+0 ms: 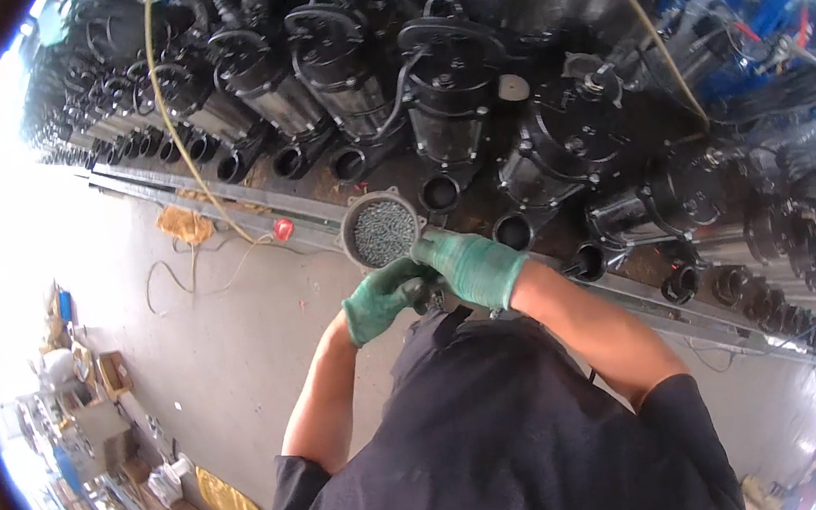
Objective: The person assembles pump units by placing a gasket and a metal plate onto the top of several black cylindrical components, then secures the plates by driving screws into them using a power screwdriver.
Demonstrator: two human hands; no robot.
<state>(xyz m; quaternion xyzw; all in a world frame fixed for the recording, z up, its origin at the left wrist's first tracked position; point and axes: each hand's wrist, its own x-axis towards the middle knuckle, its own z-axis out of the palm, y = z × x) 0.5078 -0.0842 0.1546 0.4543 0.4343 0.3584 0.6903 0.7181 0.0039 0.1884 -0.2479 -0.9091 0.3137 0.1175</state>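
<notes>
A round grey metal cup with lugs on its rim (349, 218) stands in front of me, filled with small grey screw-like pieces (383, 233). My right hand (473, 265), in a green knitted glove, is closed at the cup's lower right rim, fingertips on its edge. My left hand (380, 301), in a matching glove with darker fingers, is curled just below the cup. Its fingertips meet near the right hand; whatever they pinch is too small or hidden to make out. Black submersible pumps (451, 99) stand just beyond my hands, with open round outlets facing me.
A long metal rail (302, 207) runs along the front of the pump rows. Yellowish hoses (174, 130) hang across the pumps. A red round piece (282, 229) and a brown crumpled item (185, 224) lie to the left. Boxes (115, 373) and shelving stand at lower left.
</notes>
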